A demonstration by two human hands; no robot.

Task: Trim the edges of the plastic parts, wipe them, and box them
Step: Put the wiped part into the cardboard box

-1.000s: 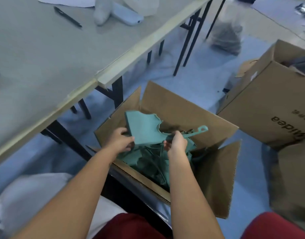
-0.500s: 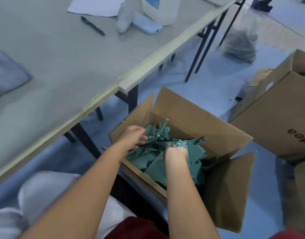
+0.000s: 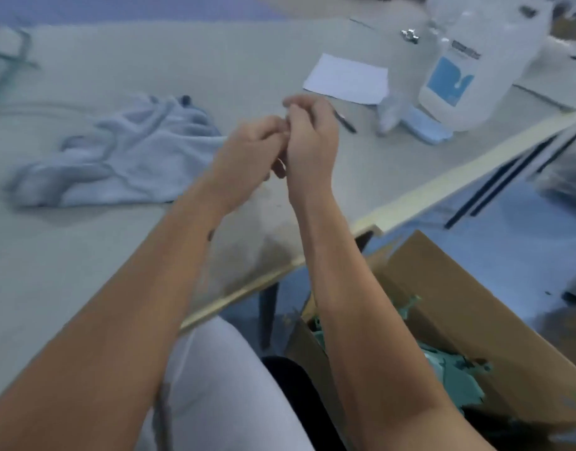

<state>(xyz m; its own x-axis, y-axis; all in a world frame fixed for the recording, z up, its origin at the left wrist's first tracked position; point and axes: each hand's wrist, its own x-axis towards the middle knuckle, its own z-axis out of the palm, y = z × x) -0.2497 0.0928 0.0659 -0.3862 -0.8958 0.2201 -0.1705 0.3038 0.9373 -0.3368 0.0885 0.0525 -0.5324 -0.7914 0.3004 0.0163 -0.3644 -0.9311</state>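
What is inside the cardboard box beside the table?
Green plastic parts lie inside the cardboard box. The right forearm covers part of the opening, so how many, and what lies beneath, cannot be seen.

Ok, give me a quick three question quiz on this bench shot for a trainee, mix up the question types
1. True or false: the blue-grey cloth lies crumpled on the table to the left of the hands.
2. Multiple choice: where are the green plastic parts? A) spread on the white paper B) in the open cardboard box on the floor C) on the cloth
3. Fill in: the black pen lies between the right hand and the big clear ____ with the blue label.

Key
1. True
2. B
3. jug. Note: the left hand and right hand meet above the table; whether they hold anything is too blurred to tell.
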